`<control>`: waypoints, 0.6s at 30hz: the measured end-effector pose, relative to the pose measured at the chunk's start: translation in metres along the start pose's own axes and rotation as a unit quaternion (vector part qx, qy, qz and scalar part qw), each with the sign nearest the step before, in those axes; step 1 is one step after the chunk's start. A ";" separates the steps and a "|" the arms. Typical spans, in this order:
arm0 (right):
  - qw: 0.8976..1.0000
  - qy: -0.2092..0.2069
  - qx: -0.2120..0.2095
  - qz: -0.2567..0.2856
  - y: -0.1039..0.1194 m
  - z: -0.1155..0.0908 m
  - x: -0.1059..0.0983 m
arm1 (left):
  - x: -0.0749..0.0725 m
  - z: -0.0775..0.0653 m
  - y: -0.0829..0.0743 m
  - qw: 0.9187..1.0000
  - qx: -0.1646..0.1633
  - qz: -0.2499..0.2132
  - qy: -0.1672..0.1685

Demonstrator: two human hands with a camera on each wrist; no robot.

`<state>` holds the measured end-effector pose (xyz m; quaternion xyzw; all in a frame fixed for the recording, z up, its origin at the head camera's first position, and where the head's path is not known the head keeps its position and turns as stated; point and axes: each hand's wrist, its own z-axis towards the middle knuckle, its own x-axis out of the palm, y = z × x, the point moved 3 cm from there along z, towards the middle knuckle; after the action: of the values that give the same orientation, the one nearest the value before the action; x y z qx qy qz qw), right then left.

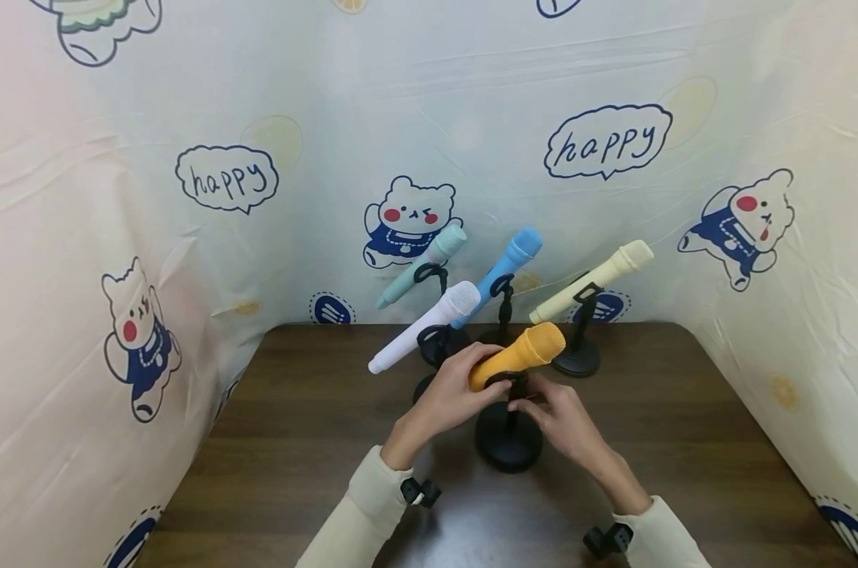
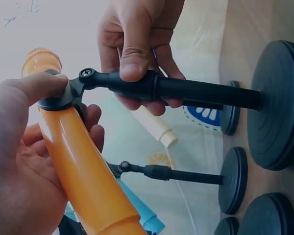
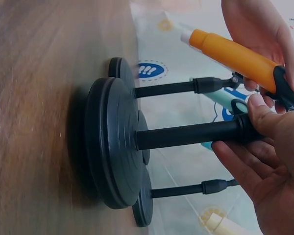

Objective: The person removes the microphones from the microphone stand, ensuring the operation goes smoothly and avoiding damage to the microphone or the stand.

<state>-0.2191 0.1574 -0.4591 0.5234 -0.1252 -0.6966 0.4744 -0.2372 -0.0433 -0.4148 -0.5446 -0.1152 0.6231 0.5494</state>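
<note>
In the head view an orange microphone (image 1: 519, 353) slants up to the right in the black clip of a desk stand (image 1: 508, 443) with a round base. My left hand (image 1: 451, 394) holds the microphone from the left; in the left wrist view its thumb presses on the clip (image 2: 59, 100). Around the upper part of the stand's pole (image 2: 206, 92) curl the fingers and thumb of my right hand (image 1: 567, 422), just below the clip's joint. The right wrist view shows the round base (image 3: 115, 142) close to the wooden tabletop.
Behind stand several more microphones on black stands: white (image 1: 425, 327), teal (image 1: 421, 268), blue (image 1: 501, 276) and cream (image 1: 592, 280). The white one's tail end reaches out left, near my left hand. A patterned cloth (image 1: 315, 95) walls the brown table (image 1: 294, 457).
</note>
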 end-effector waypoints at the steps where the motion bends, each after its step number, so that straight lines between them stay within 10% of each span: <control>1: 1.000 0.000 -0.002 -0.001 0.001 -0.001 0.001 | -0.001 -0.002 0.000 1.000 -0.001 -0.001 0.000; 18: 1.000 -0.008 -0.014 0.023 0.016 -0.014 0.018 | -0.009 -0.027 0.003 0.999 0.033 -0.008 -0.008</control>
<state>-0.1989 0.1395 -0.4658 0.5081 -0.1309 -0.6912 0.4969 -0.2187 -0.0638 -0.4222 -0.5203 -0.1025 0.6265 0.5712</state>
